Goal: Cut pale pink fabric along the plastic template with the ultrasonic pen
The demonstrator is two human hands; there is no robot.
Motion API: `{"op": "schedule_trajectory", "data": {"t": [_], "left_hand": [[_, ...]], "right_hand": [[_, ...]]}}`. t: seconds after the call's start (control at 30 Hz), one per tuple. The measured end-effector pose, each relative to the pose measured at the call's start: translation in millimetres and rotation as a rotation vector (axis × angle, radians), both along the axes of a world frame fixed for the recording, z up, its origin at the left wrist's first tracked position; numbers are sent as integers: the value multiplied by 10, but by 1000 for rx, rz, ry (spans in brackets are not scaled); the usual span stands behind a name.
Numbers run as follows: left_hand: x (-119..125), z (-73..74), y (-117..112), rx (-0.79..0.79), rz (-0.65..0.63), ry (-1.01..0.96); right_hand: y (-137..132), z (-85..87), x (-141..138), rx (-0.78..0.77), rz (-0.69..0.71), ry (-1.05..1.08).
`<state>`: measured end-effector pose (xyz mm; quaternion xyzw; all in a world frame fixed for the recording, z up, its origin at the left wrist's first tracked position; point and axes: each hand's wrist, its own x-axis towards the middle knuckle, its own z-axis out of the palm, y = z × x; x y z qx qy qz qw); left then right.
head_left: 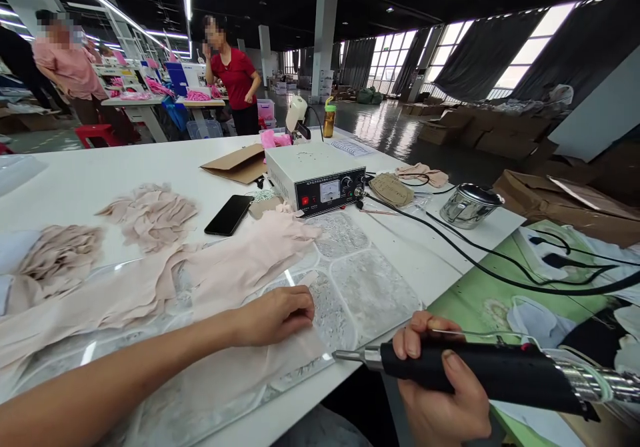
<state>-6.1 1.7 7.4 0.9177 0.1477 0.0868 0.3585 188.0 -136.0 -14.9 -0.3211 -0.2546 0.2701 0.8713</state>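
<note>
My right hand (pixel 440 387) is wrapped round a thick black handheld ultrasonic cutter (pixel 480 367) with a pointed metal tip. The tip reaches left to the edge of a piece of thin beige fabric (pixel 250 373); whether it touches the cloth I cannot tell. My left hand (pixel 280 313) lies on that fabric with its fingers curled in and pinching at the cloth; the fingertips are partly hidden. Under the cloth is a clear-topped, stone-patterned mat (pixel 375 287). More beige fabric pieces (pixel 250 253) are layered beyond my left hand.
A white control box (pixel 320 173) with a dial stands at the back, its black cable (pixel 465 257) curving right. Nearby are a phone (pixel 229 215), a metal canister (pixel 470 205), a yellow bottle (pixel 329 119) and heaped fabric (pixel 155 217). Two people stand beyond the table (pixel 85 173).
</note>
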Motion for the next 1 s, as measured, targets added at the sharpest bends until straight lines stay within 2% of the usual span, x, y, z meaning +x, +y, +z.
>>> {"op": "schedule_trajectory", "data": {"t": [0.3,0.77,1.0], "left_hand": [[-39,-7,8,-84,-11,-39],[38,65,40,-54,-104,46],[43,72,60,-95,-145,26]], "right_hand": [[7,-18,-36,17,4,-30],[28,-7,-55,7,26,0],[37,10,-35,4,18,-1]]}}
